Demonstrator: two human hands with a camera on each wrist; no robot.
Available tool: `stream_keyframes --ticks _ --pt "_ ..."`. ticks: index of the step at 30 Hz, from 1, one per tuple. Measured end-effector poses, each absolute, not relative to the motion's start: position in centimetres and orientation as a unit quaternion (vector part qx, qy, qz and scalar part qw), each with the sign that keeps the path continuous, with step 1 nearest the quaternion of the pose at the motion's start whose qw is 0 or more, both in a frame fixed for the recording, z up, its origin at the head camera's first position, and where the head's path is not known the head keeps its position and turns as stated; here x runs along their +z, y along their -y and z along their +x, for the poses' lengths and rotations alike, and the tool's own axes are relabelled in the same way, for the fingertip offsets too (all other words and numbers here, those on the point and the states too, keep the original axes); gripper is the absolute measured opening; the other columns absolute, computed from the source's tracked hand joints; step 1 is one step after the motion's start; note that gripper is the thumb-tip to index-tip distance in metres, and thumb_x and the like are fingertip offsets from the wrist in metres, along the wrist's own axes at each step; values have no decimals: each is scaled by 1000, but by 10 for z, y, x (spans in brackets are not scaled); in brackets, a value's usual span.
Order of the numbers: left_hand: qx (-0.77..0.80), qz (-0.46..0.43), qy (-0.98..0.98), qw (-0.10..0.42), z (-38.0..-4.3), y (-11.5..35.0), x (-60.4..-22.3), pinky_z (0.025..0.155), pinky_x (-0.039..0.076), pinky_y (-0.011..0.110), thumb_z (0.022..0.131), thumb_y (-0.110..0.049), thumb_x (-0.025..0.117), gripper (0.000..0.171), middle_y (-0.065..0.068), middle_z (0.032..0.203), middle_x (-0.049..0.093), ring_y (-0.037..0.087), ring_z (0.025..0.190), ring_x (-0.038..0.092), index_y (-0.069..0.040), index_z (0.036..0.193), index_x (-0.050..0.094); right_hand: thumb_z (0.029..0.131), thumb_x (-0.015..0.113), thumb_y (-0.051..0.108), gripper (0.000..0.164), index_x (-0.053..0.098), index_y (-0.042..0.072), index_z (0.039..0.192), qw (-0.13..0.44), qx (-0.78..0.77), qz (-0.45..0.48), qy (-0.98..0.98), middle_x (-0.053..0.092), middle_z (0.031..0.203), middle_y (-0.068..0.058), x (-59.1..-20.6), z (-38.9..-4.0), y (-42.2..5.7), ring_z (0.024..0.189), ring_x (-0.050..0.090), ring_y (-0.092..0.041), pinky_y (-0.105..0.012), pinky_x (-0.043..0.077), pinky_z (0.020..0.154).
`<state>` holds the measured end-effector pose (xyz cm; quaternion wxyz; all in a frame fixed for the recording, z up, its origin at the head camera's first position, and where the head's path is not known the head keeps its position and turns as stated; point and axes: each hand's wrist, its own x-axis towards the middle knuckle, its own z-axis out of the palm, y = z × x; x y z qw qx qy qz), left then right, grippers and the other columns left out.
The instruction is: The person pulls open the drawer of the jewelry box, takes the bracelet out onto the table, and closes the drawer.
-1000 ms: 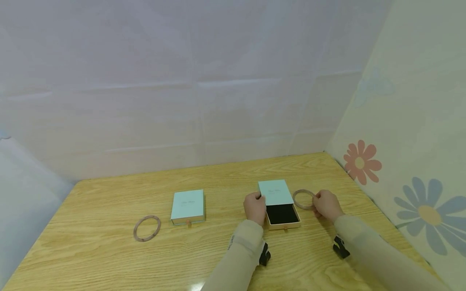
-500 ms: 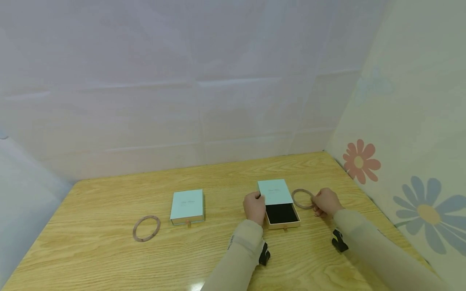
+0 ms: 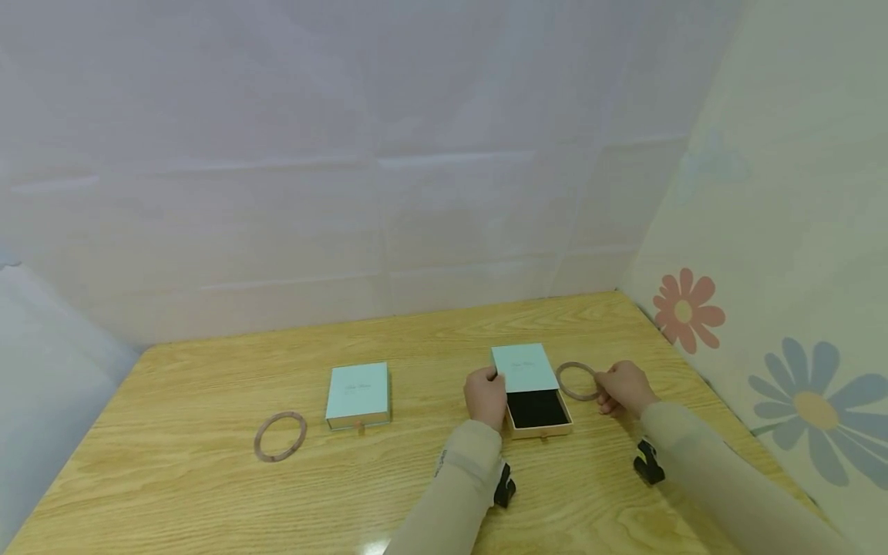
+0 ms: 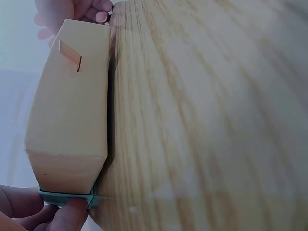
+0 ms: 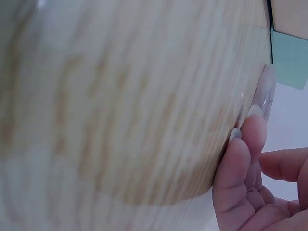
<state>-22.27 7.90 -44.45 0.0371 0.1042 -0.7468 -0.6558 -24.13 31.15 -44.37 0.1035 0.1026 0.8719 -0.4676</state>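
A pale blue slide-out gift box [image 3: 523,370] lies at the right of the table. Its cream drawer [image 3: 543,433], lined in black, is pulled partway out toward me. My left hand [image 3: 485,398] grips the sleeve's left side, with thumb and fingers at the sleeve's edge in the left wrist view. Right of the box is a translucent pinkish-brown bangle [image 3: 576,364]. My right hand [image 3: 626,387] pinches its right edge at the fingertips, low over the table. In the right wrist view the bangle [image 5: 264,91] stands out beyond the fingertips, mostly foreshortened.
A second pale blue box [image 3: 357,391], closed, sits left of centre with a small pull tab in front. Farther left lies another bangle [image 3: 280,436]. The wooden table [image 3: 208,509] meets a pale wall covering behind and a flower-patterned one at right.
Half a second to a second ago, the right hand shifted very slightly on the bangle, its lower fingers loosening a little. The left hand and both boxes stay put.
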Motion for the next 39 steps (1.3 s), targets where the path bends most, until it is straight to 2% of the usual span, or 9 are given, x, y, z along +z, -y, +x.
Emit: stream_keyframes --ticks 7,12,17,22,39 --pt "-656 103 747 35 -224 -80 -446 89 51 47 94 3 56 25 23 117 64 38 111 59 7 116 67 91 45 5 17 50 -11 87 89 -478 108 -867 59 59 -8 -439 -234 -312 46 58 -14 -30 53 46" --pt "-657 101 746 34 -224 -79 -445 91 50 47 95 3 55 26 24 121 62 38 114 57 8 119 65 96 42 8 20 47 -12 94 82 -484 108 -864 59 61 -9 -436 -228 -313 47 57 -14 -30 54 47" --pt "-660 100 744 33 -224 -79 -444 93 50 48 95 3 55 27 25 123 61 39 116 56 9 120 63 99 40 9 22 46 -11 92 77 -484 103 -865 59 61 -10 -434 -223 -312 48 58 -15 -30 53 47" --pt "-665 99 740 29 -223 -79 -443 93 49 48 95 3 55 28 26 124 60 40 117 55 9 121 63 99 40 10 21 46 -8 89 69 -492 107 -861 59 60 -9 -432 -217 -309 47 57 -15 -29 52 47" --pt "-671 105 734 25 -224 -79 -449 92 50 48 95 2 56 27 26 123 60 40 117 55 9 120 63 100 43 10 27 55 -13 91 45 -499 83 -861 58 58 -8 -422 -197 -289 47 55 -15 -30 50 45"
